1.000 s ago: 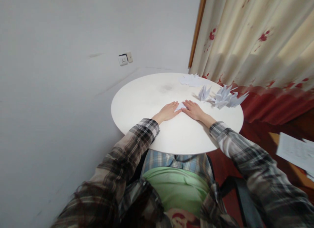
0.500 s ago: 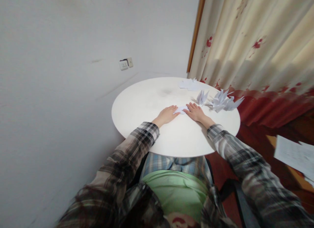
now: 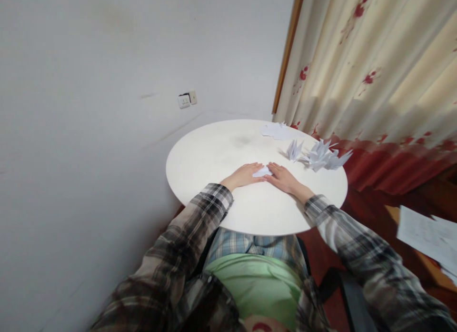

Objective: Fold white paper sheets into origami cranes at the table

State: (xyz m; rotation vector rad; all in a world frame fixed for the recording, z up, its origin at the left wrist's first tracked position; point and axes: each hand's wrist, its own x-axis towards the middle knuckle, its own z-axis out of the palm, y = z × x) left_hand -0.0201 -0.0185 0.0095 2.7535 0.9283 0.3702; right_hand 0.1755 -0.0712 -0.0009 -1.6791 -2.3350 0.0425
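A small folded white paper [image 3: 262,172] lies on the round white table [image 3: 214,155]. My left hand [image 3: 244,175] rests flat on the paper's left side, fingers stretched out. My right hand [image 3: 283,176] lies flat on its right side, fingers also stretched out. Most of the paper is hidden beneath the fingertips. Both sleeves are plaid.
Several folded paper figures [image 3: 319,155] stand at the table's right, one smaller figure [image 3: 294,150] apart from them. Flat paper sheets [image 3: 275,130] lie at the far edge. A flowered curtain [image 3: 374,75] hangs on the right, a wall socket [image 3: 187,99] on the left wall, printed sheets [image 3: 428,236] at lower right.
Both hands stay pressed on the folded paper with only slight finger shifts. The head camera has tilted, so the table sits lower in view.
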